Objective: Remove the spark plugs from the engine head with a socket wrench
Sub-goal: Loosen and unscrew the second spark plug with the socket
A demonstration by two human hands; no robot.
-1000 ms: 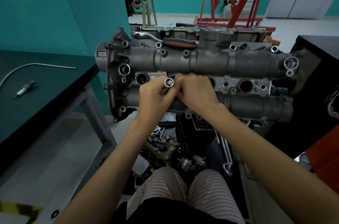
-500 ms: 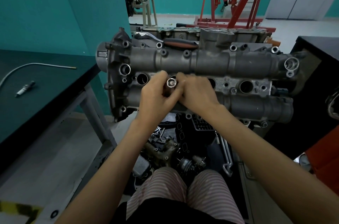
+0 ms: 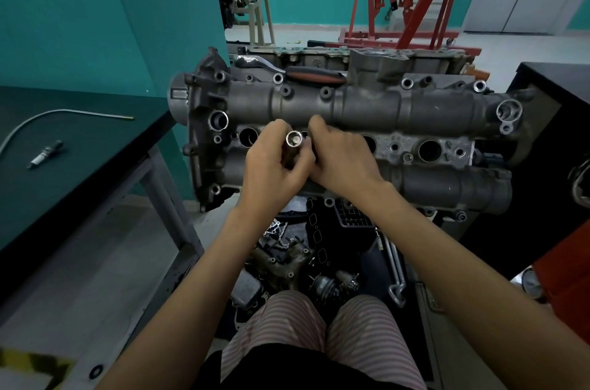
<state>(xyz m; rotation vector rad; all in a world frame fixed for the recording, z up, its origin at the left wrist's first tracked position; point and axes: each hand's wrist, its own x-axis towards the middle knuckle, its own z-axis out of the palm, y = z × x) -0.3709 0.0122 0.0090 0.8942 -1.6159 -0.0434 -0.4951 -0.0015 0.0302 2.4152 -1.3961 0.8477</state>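
The socket (image 3: 294,139) is gripped in the curled fingers of the left hand (image 3: 274,172), its open end up, over the engine head (image 3: 367,108). The right hand (image 3: 343,159) touches it; that hand's grip cannot be told. The socket should be steadied before anything is pulled free.

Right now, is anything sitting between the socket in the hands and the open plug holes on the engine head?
Nothing visible. The left hand grips the socket, the right hand touches it, and both hover over the engine head. The plug hole just left of them looks open; the hole beneath the hands is hidden.
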